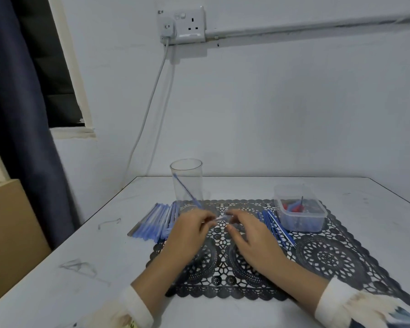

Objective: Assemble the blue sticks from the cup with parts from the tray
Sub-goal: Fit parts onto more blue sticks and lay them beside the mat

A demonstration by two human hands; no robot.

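A clear cup [187, 178] stands at the back of the black lace mat [329, 256] with one blue stick [186, 190] leaning inside it. My left hand [189, 230] and my right hand [249, 233] meet over the mat and pinch the two ends of a thin pale stick piece [220, 218] between them. A clear plastic tray [300, 210] with small red and blue parts sits to the right. Several blue sticks [276, 224] lie beside the tray. A pile of pale blue pieces [155, 221] lies left of my left hand.
The white table [81, 268] ends at a wall behind the cup. A white cable [152, 98] hangs from a wall socket [182, 24] down behind the table. A dark curtain [21, 114] and a brown cabinet [7, 233] are at the left.
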